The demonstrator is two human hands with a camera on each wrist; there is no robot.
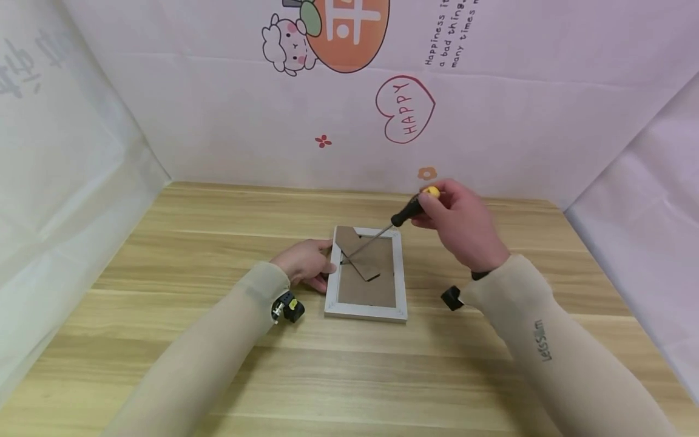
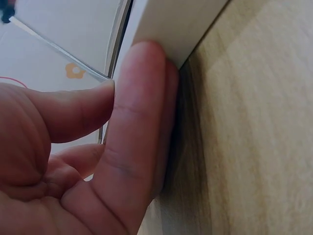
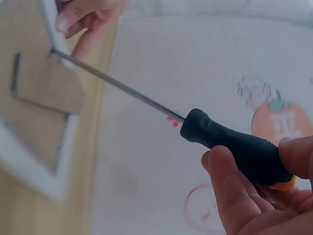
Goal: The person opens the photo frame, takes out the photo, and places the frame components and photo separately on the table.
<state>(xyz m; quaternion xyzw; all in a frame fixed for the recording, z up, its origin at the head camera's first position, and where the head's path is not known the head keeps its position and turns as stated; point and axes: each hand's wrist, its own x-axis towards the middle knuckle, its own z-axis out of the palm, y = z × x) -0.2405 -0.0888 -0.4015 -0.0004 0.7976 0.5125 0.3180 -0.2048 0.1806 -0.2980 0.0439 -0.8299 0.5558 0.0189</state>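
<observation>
A white picture frame (image 1: 400, 273) lies back side up on the table, with a brown backing board (image 1: 377, 292) inside it. A brown stand flap (image 1: 357, 258) crosses the board at a slant. My left hand (image 1: 307, 262) grips the frame's left side, its thumb on the top face and its fingers (image 2: 139, 98) along the outer edge. My right hand (image 1: 459, 221) holds a screwdriver (image 3: 234, 147) by its black handle with a yellow end. The screwdriver slants down to the left, its tip right at a small dark tab (image 1: 341, 263) on the frame's inner left edge.
The wood-grain table (image 1: 349, 376) runs back to a white printed cloth (image 1: 229, 133) hung behind it. White cloth also closes off the left and right sides. A small black camera sits at each wrist, the right one (image 1: 452, 298) above the table.
</observation>
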